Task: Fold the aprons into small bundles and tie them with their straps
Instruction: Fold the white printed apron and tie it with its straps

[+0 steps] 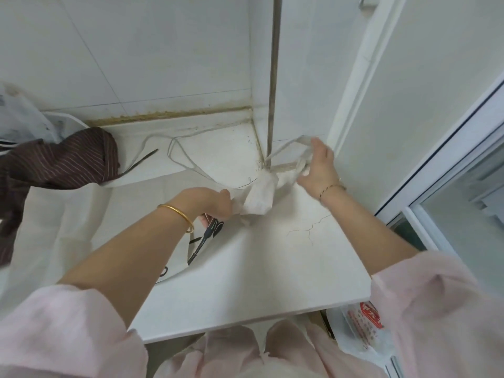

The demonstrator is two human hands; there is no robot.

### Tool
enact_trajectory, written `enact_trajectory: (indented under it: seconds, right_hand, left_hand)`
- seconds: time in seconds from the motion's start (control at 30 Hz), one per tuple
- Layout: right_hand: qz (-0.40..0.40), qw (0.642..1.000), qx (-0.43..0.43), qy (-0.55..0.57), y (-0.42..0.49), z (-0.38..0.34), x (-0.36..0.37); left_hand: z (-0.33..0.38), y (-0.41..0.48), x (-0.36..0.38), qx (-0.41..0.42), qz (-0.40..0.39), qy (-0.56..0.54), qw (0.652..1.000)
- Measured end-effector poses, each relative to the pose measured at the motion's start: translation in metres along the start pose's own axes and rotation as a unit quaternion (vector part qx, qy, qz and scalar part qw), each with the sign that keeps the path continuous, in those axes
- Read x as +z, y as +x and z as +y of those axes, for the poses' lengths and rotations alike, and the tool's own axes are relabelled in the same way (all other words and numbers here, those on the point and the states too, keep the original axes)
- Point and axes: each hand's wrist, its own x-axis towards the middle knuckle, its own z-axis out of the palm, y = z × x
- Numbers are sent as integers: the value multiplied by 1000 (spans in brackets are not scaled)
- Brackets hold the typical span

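Your left hand (211,204) sits nearest, fingers clamped on the bundle (259,196) on the counter (272,268), pinning its folds; your right hand (317,166), farther back, pinches the strap (289,147) and draws it taut, likely for wrapping; the striped apron (60,162) waits left.

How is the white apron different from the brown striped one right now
The white apron is pale and plain at its top, gripped by the left hand, its strap held by the right hand. The brown striped apron is dark, crumpled in a heap at the counter's left end, untouched. Both lie unfolded and untied.
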Motion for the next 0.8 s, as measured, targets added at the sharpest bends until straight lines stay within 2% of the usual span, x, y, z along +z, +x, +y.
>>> enact_trajectory:
  seconds: [0.1, 0.2, 0.3, 0.37, 0.5, 0.57, 0.63, 0.8]
  right_hand:
    - [5, 998, 41, 54, -27, 9, 33]
    - [-16, 991, 38, 123, -48, -2, 55]
    - [-7, 999, 24, 30, -57, -21, 61]
    - [-13, 999, 28, 13, -58, -28, 65]
    - [-35, 984, 53, 164, -62, -35, 79]
    - [-43, 979, 56, 189, -60, -34, 85]
    - [-56, 984, 40, 166, -58, -32, 87]
    - [-79, 996, -40, 14, -51, -24, 83]
  left_hand:
    - [3, 4, 8, -4, 3, -24, 1000]
    - [5, 8, 13, -6, 14, -24, 1000]
    - [7, 9, 16, -1, 19, -31, 999]
    - [6, 10, 18, -3, 23, -35, 999]
    - [8, 10, 21, 12, 33, -19, 999]
    - [9, 7, 22, 24, 34, -13, 999]
    - [9, 4, 23, 27, 37, 2, 999]
    - [9, 1, 21, 32, 34, 39, 998]
